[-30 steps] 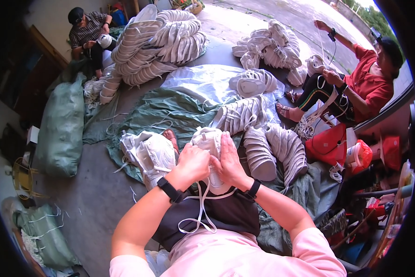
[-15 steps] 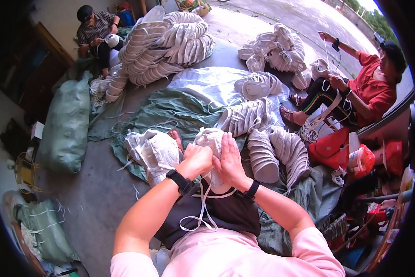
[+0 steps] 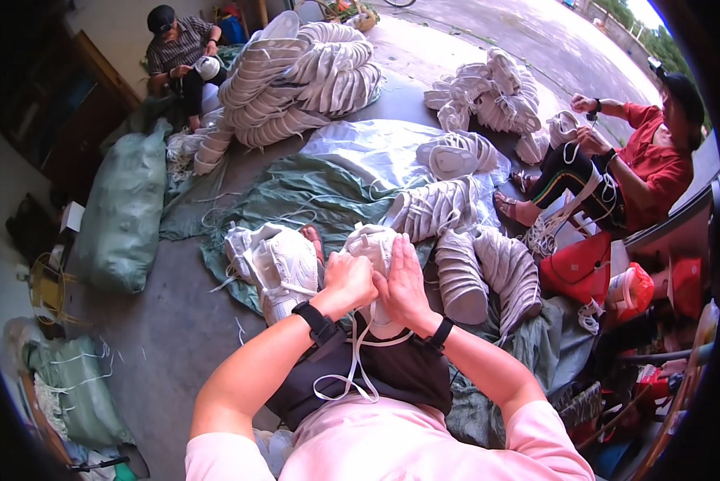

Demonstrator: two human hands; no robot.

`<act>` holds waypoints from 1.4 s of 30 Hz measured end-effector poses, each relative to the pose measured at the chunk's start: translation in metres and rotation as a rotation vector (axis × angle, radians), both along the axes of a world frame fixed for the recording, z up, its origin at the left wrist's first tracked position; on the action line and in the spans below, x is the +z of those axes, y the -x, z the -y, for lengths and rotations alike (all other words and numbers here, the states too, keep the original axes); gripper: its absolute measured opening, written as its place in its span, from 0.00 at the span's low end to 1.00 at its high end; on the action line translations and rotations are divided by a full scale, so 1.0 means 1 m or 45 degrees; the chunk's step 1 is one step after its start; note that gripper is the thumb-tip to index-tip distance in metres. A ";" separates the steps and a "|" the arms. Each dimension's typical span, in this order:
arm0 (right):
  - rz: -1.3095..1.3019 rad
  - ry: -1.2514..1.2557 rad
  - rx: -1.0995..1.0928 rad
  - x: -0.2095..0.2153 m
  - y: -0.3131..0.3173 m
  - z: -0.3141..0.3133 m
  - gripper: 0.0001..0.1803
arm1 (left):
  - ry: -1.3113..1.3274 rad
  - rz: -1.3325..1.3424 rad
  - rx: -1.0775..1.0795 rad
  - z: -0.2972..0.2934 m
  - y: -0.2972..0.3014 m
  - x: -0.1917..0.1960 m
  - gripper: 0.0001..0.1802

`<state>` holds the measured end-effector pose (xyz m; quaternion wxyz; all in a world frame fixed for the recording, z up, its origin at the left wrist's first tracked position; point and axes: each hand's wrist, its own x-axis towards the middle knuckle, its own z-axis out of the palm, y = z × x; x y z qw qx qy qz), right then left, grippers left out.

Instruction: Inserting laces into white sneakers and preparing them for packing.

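Note:
A white sneaker rests on my lap, its toe pointing away from me. My left hand is closed in a fist over the sneaker's opening; what its fingers pinch is hidden. Along the right side of the sneaker lies my right hand, fingers straight and flat, thumb near the left hand. A loose white shoelace hangs from the sneaker in loops toward my pink shirt. Just left of the sneaker stand more white sneakers, one with its lace across it.
Stacked shoes stand right of my hands, with a big shoe heap farther off. Green sheeting covers floor ahead. A stuffed green sack is at left. One co-worker sits far left, another at right, both handling shoes.
My hands stay almost in place on the sneaker. The right co-worker's raised hand has come down toward the shoe. The whole view has shifted slightly.

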<state>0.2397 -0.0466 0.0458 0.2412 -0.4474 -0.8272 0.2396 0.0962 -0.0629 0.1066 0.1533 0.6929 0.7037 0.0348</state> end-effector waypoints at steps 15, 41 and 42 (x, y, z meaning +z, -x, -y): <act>-0.029 -0.036 0.023 -0.014 -0.005 -0.011 0.42 | -0.268 0.336 -0.013 -0.022 0.014 -0.005 0.14; -0.110 -0.322 0.310 0.009 0.010 -0.016 0.28 | -0.272 0.783 0.492 0.067 0.008 -0.052 0.11; -0.077 -0.346 0.362 0.010 0.010 -0.017 0.27 | -0.332 0.814 0.478 0.067 0.011 -0.056 0.12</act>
